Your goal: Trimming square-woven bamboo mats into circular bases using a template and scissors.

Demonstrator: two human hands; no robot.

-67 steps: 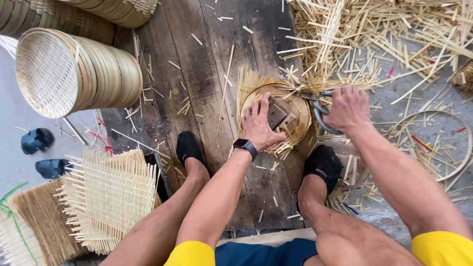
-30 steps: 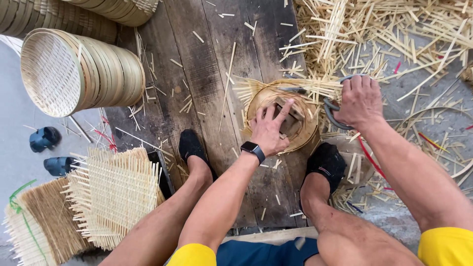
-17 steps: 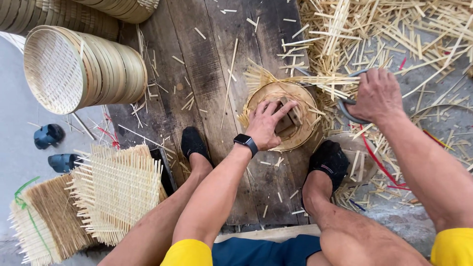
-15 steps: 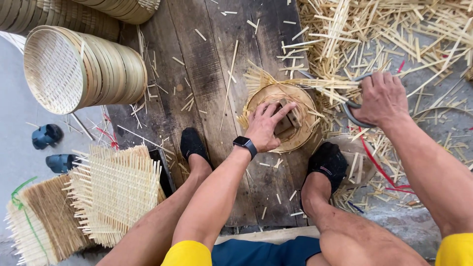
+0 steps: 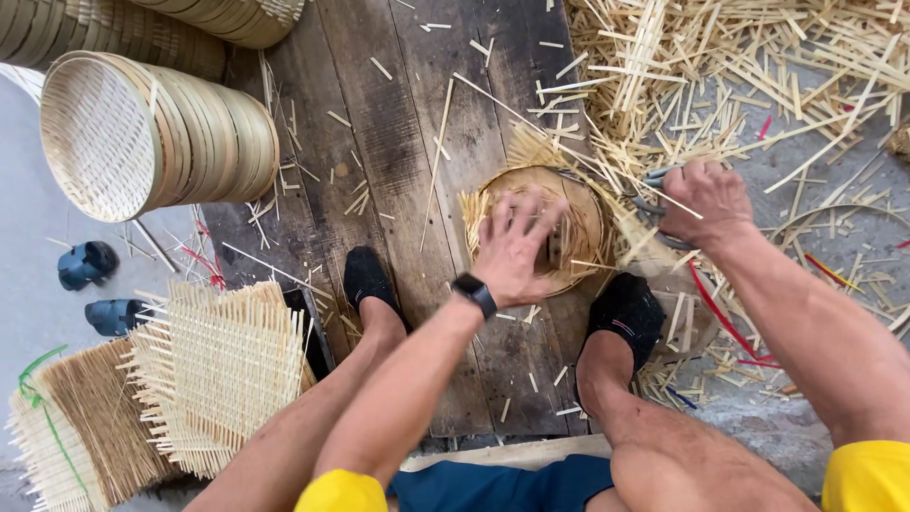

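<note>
I'm pressing my left hand, fingers spread, on the round basket; my right hand is gripping scissors.

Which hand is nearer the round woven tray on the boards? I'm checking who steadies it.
Left. The left hand presses flat on the round woven tray; the right hand is just off its right rim, gripping shears.

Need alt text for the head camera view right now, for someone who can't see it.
A seated person presses the left hand flat, fingers spread, on a round woven bamboo tray on a plank floor, while the right hand grips scissors at the tray's edge. Cut bamboo strips litter the right; stacked trays and woven mats lie left.
</note>
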